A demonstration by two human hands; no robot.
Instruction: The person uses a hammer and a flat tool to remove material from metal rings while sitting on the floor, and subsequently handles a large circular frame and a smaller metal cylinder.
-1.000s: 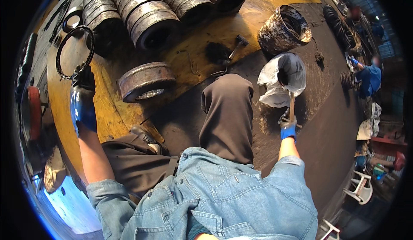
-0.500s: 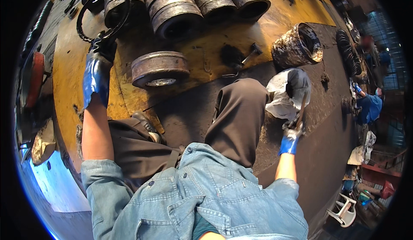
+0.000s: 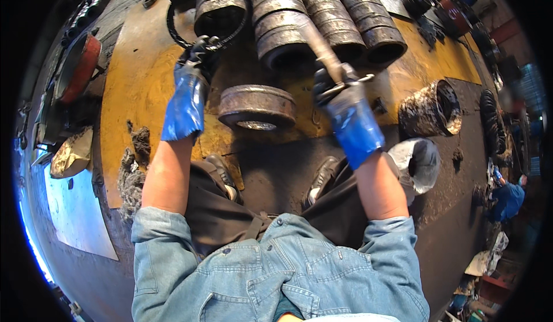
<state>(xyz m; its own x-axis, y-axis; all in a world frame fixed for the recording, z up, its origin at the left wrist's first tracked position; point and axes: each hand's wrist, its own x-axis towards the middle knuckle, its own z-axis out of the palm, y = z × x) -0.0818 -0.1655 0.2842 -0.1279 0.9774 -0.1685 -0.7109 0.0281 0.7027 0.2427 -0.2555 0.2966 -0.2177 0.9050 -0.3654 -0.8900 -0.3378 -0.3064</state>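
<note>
My left hand (image 3: 188, 94), in a blue glove with blackened fingers, grips a thin black ring (image 3: 247, 17) at its near edge and holds it up on the left. In my right hand (image 3: 350, 111), gloved alike, is a brush (image 3: 320, 46) with a pale wooden handle, blurred by motion. Its wide end points away from me, over the cylinders. A bright metal rod (image 3: 365, 78) shows beside my right fingers; whether they touch it I cannot tell. Between my hands a short, thick metal ring (image 3: 257, 104) lies on the yellow surface. Past it lie rows of greasy metal cylinders (image 3: 282, 27).
On the right stands a stained bucket (image 3: 423, 111), with a container lined in pale plastic (image 3: 426, 163) nearer my right forearm. Grey rags (image 3: 131, 178) lie by my left forearm. A red-rimmed round object (image 3: 80, 68) is at far left. Another person (image 3: 507, 201) works at far right.
My right hand has lifted the brush from the plastic-lined container and swung it forward and left over the cylinders. The left hand still holds the black ring. The view has shifted.
</note>
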